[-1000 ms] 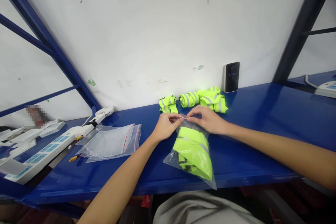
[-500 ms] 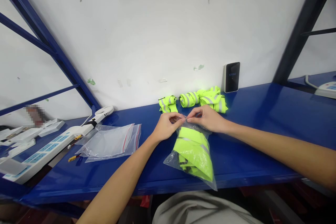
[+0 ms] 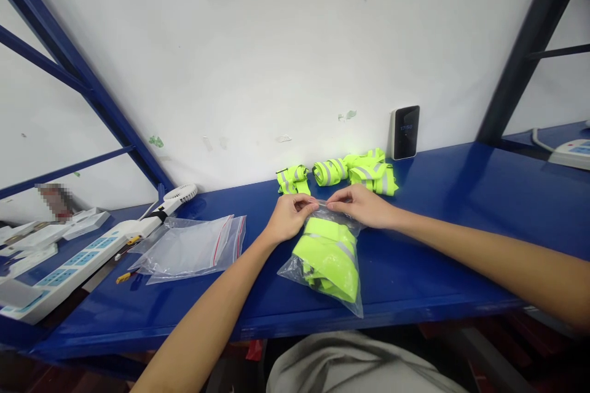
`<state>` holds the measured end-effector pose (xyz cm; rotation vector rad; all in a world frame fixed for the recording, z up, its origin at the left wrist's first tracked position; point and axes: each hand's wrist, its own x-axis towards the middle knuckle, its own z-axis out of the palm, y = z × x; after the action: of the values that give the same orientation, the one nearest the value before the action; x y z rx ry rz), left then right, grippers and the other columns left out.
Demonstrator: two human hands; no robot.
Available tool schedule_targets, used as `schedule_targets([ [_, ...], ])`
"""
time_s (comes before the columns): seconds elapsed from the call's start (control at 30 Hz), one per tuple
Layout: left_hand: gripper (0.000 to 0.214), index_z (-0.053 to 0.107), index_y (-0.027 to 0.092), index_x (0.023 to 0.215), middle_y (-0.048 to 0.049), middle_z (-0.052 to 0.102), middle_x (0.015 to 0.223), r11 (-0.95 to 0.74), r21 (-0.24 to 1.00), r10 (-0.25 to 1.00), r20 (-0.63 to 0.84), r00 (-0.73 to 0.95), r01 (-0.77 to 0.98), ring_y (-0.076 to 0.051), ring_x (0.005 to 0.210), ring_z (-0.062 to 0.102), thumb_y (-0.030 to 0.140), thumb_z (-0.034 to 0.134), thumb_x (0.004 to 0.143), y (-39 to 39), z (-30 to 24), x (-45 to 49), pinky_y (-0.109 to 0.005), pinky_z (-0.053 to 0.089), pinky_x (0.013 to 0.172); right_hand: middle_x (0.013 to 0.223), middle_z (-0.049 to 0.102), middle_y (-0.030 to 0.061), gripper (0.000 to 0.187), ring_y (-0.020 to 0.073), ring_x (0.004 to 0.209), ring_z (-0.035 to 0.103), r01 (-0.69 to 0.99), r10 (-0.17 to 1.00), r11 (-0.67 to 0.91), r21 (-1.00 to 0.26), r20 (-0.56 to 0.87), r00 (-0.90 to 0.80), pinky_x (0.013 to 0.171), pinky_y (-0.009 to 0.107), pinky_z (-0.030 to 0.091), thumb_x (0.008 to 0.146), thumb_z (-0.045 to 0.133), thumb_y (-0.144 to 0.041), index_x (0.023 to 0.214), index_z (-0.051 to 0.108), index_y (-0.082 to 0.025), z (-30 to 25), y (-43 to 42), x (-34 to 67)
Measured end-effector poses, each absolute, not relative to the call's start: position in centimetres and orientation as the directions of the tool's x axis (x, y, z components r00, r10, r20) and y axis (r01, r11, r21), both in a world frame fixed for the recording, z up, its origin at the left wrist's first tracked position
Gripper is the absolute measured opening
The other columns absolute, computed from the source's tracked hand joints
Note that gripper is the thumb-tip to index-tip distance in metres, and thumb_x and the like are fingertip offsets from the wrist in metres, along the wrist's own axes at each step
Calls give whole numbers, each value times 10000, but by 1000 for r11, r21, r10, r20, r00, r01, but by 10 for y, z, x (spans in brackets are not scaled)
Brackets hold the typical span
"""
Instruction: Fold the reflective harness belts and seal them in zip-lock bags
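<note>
A clear plastic zip bag lies near the front of the blue table, its mouth turned away from me. Inside it is a folded neon-yellow reflective vest with grey stripes. My left hand pinches the bag's top edge between thumb and fingers. Close beside it, my right hand pinches the same edge from the right, so the fingertips of both hands nearly meet. Just beyond the hands, several rolled neon-yellow vests rest along the wall.
Flat zip bags with red seal lines lie to the left. Past them are a long white power strip and a small white fan. A device with a dark clock screen leans on the wall. Blue shelf posts flank the table.
The bag with the vest has shifted slightly left and away from the table's front edge. My fingertips have moved a little apart along its top edge, both hands still pinching.
</note>
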<state>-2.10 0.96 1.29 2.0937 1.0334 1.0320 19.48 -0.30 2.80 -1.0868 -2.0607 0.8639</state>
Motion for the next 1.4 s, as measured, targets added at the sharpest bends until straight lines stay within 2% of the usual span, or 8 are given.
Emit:
schedule_targets([
  [0.27,336,735,122,988,-92,745,895,-518,759,832,339,439,396,-184,756,652,411,642,843,10,14,-24,-266,491,667,815,748,76,314,204,701,638,439,863,446,-780,245,-441,608,309,447,862,596,-398,892,777,-143,26,-4,193],
  [0.5,328,734,122,919,-80,737,871,-525,756,827,344,444,392,-179,760,645,427,633,847,9,15,-23,-260,486,673,816,737,59,308,190,709,629,485,804,574,-660,343,-485,621,288,414,915,531,-375,909,751,-160,25,-9,191],
  [0.8,259,719,128,906,-68,728,867,-588,675,802,413,432,446,-171,773,648,352,596,864,2,18,-18,-263,490,708,787,703,43,252,163,671,593,540,739,673,-506,417,-530,601,265,368,936,491,-293,910,704,-160,23,-12,189],
  [0.93,222,696,129,875,-53,709,829,-591,672,795,389,466,447,-158,746,629,323,589,858,2,18,-18,-245,481,678,748,689,30,227,154,643,574,529,735,675,-514,405,-543,589,258,361,918,520,-298,877,701,-168,24,-11,187],
  [1.17,250,709,139,883,-57,719,870,-597,678,782,371,500,430,-161,758,632,365,602,866,1,23,-21,-248,482,686,757,697,42,273,170,668,596,472,761,634,-612,388,-520,596,265,389,904,546,-389,866,704,-168,24,-10,186],
  [1.4,163,731,153,815,-42,727,788,-685,554,726,464,507,474,-155,738,633,293,650,841,-5,29,-21,-253,458,693,704,670,33,267,154,620,565,446,747,649,-616,406,-527,567,257,389,905,537,-383,830,670,-164,23,-15,188],
])
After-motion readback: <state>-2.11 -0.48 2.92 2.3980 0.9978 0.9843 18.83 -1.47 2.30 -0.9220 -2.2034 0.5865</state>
